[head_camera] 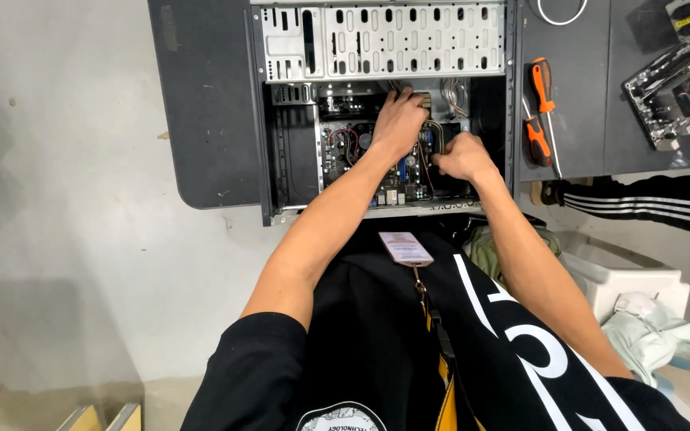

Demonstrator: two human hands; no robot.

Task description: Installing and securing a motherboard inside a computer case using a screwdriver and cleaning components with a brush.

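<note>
Both hands deep inside open computer case (297, 160), laid flat for top access. Left hand (398, 120) curled over cable bundle (433, 100) above motherboard (377, 164); grasp not discernible. Right hand (463, 156) fisted just beside it, contents hidden; orange screwdrivers (538, 112) right of both hands.

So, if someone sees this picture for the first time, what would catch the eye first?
Most likely the open grey metal computer case lying on the dark table, with both bare hands deep inside it: the left hand on the cables above the green circuit board, the right hand beside it. Next, two orange-handled screwdrivers lie on the table right of the case.
</note>
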